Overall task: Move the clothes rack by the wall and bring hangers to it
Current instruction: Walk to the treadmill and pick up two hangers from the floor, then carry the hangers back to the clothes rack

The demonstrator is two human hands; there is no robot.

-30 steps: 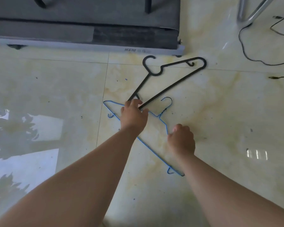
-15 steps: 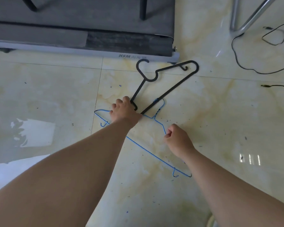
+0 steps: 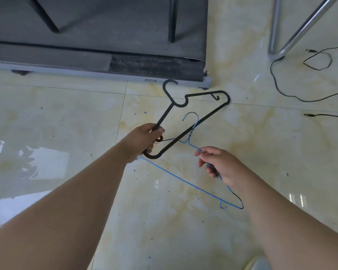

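left hand (image 3: 144, 140) grips the black hanger (image 3: 195, 129), hook pointing away; right hand (image 3: 220, 166) pinches the blue hanger (image 3: 176, 177).

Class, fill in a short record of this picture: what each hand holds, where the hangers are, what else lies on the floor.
left hand: shut on the black hanger, near one end of it
right hand: shut on the blue hanger, on its sloping shoulder wire
hangers: they cross each other, the blue hook by the black bar
floor: pale glossy tiles with dark specks
also there: treadmill at the top, metal legs and black cables at the right
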